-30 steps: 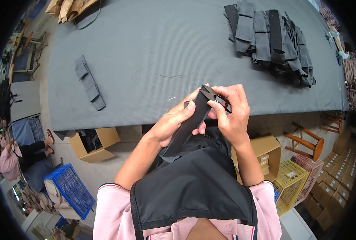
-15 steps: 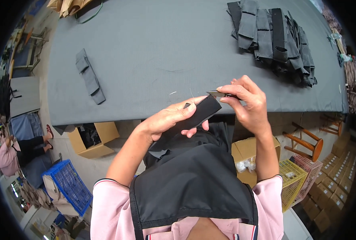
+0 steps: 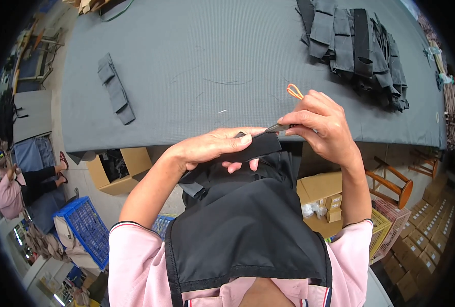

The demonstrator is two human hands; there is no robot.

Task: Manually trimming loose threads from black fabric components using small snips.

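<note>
My left hand [image 3: 212, 148] is closed on a black fabric strip [image 3: 263, 147], thumb on top and fingertips showing below it. The strip lies across the hand above my black apron, and its other end hangs toward my left wrist. In my right hand [image 3: 319, 123] are small dark thread snips [image 3: 277, 128], pinched between thumb and fingers. Their pointed tip rests at the upper edge of the strip. An orange cord loop [image 3: 294, 91] sticks up beyond the right hand.
A grey-covered table [image 3: 186, 66] spreads ahead, with loose threads on it. One folded dark strip [image 3: 116, 89] lies at the left, a pile of similar strips [image 3: 363, 51] at the far right. Below stand open cartons [image 3: 127, 171], a blue crate [image 3: 84, 230] and a wooden stool [image 3: 391, 181].
The snips have shifted from the strip's end corner along its upper edge toward my left hand. The strip has turned more level, and the orange loop has come into sight.
</note>
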